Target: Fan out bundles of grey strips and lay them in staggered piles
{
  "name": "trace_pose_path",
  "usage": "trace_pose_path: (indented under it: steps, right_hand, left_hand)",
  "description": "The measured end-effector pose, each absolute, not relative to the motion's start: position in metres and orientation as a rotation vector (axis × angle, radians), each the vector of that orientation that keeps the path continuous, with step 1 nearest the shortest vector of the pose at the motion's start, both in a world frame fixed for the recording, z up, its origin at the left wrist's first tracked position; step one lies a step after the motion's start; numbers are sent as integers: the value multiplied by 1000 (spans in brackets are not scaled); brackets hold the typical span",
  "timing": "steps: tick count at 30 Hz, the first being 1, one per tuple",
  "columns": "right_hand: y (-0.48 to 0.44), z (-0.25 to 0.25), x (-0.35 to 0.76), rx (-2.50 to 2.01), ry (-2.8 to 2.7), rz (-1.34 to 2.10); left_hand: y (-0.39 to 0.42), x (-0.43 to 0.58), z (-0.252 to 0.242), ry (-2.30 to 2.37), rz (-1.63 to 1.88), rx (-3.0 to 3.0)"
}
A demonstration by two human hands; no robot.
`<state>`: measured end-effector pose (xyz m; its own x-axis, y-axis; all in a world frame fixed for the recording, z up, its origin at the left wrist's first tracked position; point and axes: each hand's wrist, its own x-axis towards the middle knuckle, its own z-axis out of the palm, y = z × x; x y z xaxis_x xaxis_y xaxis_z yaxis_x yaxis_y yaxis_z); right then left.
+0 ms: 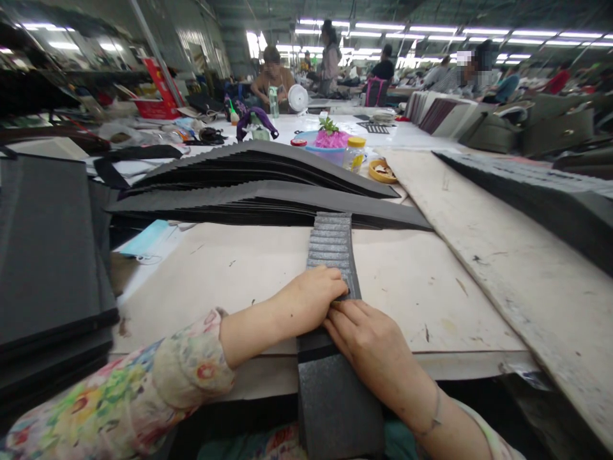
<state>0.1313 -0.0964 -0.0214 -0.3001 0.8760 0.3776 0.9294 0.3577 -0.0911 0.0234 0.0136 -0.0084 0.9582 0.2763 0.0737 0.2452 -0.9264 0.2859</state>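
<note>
A fanned stack of dark grey strips [330,246] lies lengthwise in front of me, with overlapping edges like steps at its far end. Its near end hangs over the table edge toward my lap. My left hand [318,294] lies across the middle of the stack, fingers curled onto the top strip. Close against it, my right hand [368,335] has its fingers bent over the stack's right side. Both sets of fingertips meet at one edge there, and what exactly they pinch is partly hidden.
Two long fanned piles of dark grey panels [268,191] lie across the board [412,275] beyond. More panels [48,243] hang at left, beside a blue face mask [146,237]. A raised board [527,275] bears another pile at right. Behind stand a yellow-lidded jar [355,155] and several people.
</note>
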Motion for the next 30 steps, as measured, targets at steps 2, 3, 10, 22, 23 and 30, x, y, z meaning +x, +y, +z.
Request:
trace_pose_path:
  steps: [2, 3, 10, 22, 23, 30]
  right_hand:
    - [-96, -21, 131, -1600, -2259, -192]
    - [-96, -19, 132, -1612, -2247, -167]
    - [-92, -6, 158, -1611, -2005, 68]
    - [-82, -26, 171, -1659, -2025, 129]
    - [-82, -25, 170, -1661, -2053, 112]
    - [-78, -14, 165, -1707, -2246, 42]
  left_hand:
    - [12, 23, -6, 381, 141, 2855]
    - [12, 22, -5, 377, 134, 2864]
    - [13, 16, -6, 393, 147, 2811]
    - [15, 15, -15, 468, 235, 2780]
    - [17, 14, -15, 483, 240, 2747]
    - [32, -12, -6, 561, 225, 2561]
